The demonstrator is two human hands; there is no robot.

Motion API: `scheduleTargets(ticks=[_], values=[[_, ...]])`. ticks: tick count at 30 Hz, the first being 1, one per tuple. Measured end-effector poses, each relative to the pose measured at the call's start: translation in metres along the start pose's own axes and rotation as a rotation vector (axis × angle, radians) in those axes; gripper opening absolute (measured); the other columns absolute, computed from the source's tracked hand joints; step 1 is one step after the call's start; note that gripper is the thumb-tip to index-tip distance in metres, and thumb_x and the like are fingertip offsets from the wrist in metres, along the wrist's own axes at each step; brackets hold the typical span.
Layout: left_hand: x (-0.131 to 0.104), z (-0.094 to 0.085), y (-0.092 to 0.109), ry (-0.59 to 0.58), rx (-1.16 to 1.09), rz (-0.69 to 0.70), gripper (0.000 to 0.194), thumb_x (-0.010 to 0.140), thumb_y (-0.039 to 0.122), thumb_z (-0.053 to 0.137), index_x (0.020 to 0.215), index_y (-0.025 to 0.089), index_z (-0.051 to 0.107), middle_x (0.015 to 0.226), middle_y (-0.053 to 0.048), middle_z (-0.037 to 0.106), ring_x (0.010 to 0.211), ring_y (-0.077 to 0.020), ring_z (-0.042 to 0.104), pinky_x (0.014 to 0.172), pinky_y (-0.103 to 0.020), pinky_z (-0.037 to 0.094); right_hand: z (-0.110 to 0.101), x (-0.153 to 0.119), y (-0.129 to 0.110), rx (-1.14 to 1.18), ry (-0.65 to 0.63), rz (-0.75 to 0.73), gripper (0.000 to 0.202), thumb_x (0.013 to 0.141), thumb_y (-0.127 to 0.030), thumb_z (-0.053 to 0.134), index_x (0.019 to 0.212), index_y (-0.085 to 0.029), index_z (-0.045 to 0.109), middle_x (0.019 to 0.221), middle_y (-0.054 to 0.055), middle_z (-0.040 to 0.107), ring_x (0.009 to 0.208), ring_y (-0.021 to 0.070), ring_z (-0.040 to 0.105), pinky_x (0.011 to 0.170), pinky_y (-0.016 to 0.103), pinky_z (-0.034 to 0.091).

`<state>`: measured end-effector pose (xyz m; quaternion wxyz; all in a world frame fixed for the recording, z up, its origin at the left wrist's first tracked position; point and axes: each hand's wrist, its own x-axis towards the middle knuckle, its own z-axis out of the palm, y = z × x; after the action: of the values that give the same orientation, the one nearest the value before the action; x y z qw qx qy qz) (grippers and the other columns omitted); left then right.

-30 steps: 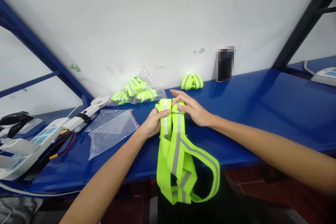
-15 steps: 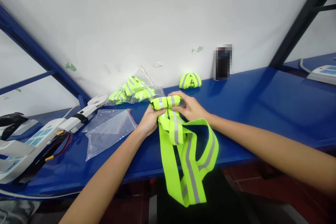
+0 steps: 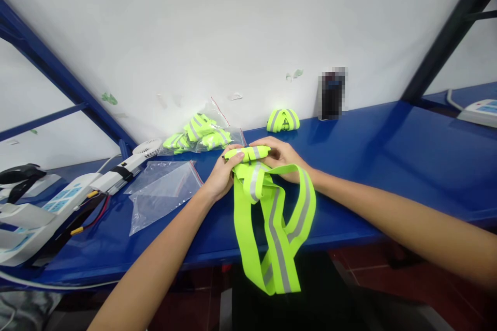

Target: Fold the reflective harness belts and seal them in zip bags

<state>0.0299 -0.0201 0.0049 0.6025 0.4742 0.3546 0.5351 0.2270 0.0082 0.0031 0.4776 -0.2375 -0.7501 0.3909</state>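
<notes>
Between my hands is a neon-yellow reflective strap [image 3: 276, 227] with grey stripes, its upper part rolled into a bundle. My left hand [image 3: 222, 176] is closed on the bundle's left end, thumb on top. At the right end, my right hand [image 3: 285, 158] grips the roll, with some fingers hidden behind it. Loose loops of the strap hang down over the table's front edge. Behind my hands, a finished-looking roll of the same strap [image 3: 283, 120] sits by the wall. More neon straps [image 3: 200, 129] lie in clear zip bags to the left of it.
Flat clear zip bags [image 3: 165, 194] lie on the blue table [image 3: 368, 165] left of my hands. Farther left are a white handheld fan [image 3: 145, 149], a power strip [image 3: 58, 207] and wires with yellow connectors [image 3: 93, 212]. A blurred-out dark object [image 3: 333, 94] leans against the wall.
The rolled bundle has turned slightly in my hands, and my left thumb has moved up onto it. The hanging loops have swung a little left and up.
</notes>
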Motion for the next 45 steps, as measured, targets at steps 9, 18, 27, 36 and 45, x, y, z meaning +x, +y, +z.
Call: scheduleTargets(ticks=[9,18,27,36,45], values=[[0.009,-0.002,-0.003,0.178,-0.082,0.126,0.039,0.072,0.04,0.078,0.098,0.016,0.061,0.085,-0.003,0.071,0.081,-0.021,0.069,0.079,-0.033,0.053,-0.013,0.004,-0.018,0.708,-0.178,0.387,0.071,0.091,-0.057,0.043,0.154,-0.029,0.028,0.156,0.01,0.035,0.114,0.0299,0.061,0.104,0.054,0.043],[0.005,0.004,0.006,0.135,-0.204,0.057,0.051,0.081,0.049,0.068,0.116,0.013,0.063,0.112,-0.013,0.073,0.109,-0.0334,0.067,0.094,-0.044,0.054,-0.019,0.002,-0.021,0.718,-0.387,0.295,0.102,0.068,-0.035,0.079,0.153,-0.041,0.024,0.164,0.002,0.015,0.145,0.0333,0.031,0.115,0.052,0.033],[0.005,0.001,-0.002,0.116,-0.108,0.119,0.045,0.075,0.044,0.076,0.107,0.017,0.06,0.097,-0.006,0.073,0.096,-0.0266,0.069,0.084,-0.036,0.054,0.006,0.003,0.008,0.461,-0.088,0.403,0.078,0.072,-0.026,0.081,0.141,-0.027,0.045,0.134,0.009,0.058,0.12,0.0256,0.059,0.107,0.046,0.046],[0.0,-0.002,-0.002,-0.027,-0.026,0.092,0.048,0.067,0.026,0.082,0.106,0.023,0.055,0.085,0.003,0.063,0.069,-0.0116,0.06,0.062,-0.023,0.048,0.006,0.005,0.002,0.14,-0.026,0.336,0.051,0.071,-0.019,0.078,0.119,-0.019,0.061,0.112,0.007,0.068,0.107,0.0251,0.064,0.095,0.044,0.053],[-0.003,0.001,0.005,0.015,-0.092,0.033,0.055,0.056,0.017,0.081,0.104,0.02,0.054,0.083,0.001,0.065,0.071,-0.014,0.061,0.066,-0.026,0.05,0.002,0.0,0.001,-0.04,-0.094,0.191,0.066,0.083,-0.036,0.069,0.143,-0.026,0.042,0.119,0.008,0.064,0.078,0.0193,0.068,0.07,0.037,0.061]])
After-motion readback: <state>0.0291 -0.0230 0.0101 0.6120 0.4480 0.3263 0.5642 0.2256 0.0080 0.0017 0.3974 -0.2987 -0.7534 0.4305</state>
